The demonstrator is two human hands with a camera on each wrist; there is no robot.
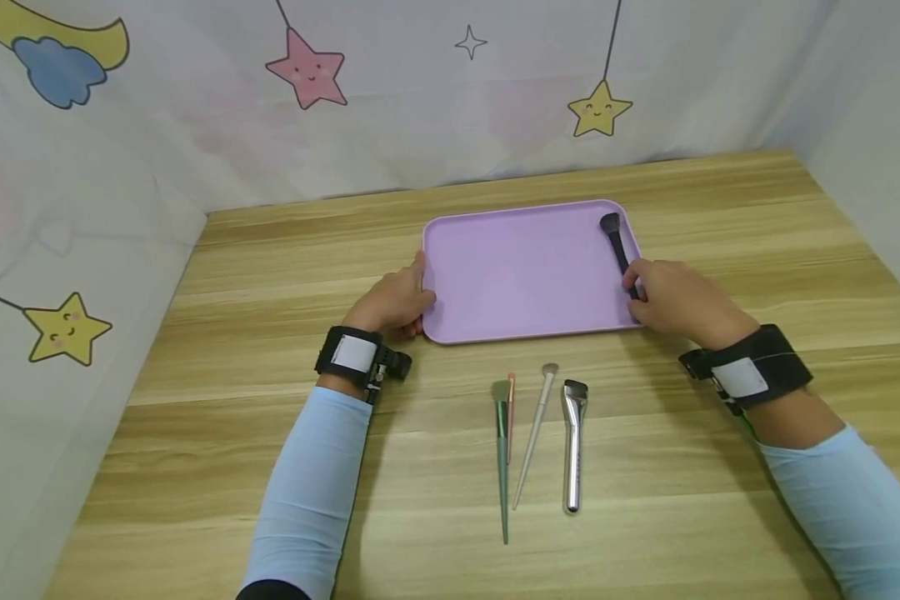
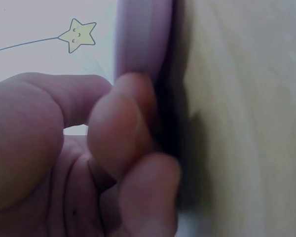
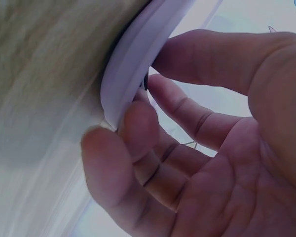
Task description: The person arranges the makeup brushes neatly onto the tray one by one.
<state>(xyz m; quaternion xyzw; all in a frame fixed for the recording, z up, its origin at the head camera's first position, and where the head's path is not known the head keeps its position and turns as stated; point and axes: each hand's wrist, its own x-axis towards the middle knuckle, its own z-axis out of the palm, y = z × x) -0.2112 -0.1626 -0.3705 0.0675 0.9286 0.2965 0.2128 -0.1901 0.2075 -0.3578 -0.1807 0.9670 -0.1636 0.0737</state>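
A lilac tray (image 1: pixel 525 271) lies flat on the wooden table. My left hand (image 1: pixel 392 298) grips its left edge, the thumb over the rim; in the left wrist view, curled fingers (image 2: pixel 118 131) meet the tray's side (image 2: pixel 143 39). Along the tray's right side lies a black makeup brush (image 1: pixel 617 242), bristles toward the back. My right hand (image 1: pixel 678 298) pinches the near end of its handle. The right wrist view shows the thumb and fingers of that hand (image 3: pixel 217 148) at the tray's rim (image 3: pixel 133 64), with only a dark sliver of the brush between them.
In front of the tray lie several makeup brushes: a green one (image 1: pixel 502 467), a pink one (image 1: pixel 510 417) partly beside it, a pale slim one (image 1: pixel 536 433) and a silver one (image 1: pixel 573 450). A white curtain (image 1: pixel 420 125) with printed stars hangs behind the table (image 1: pixel 270 275).
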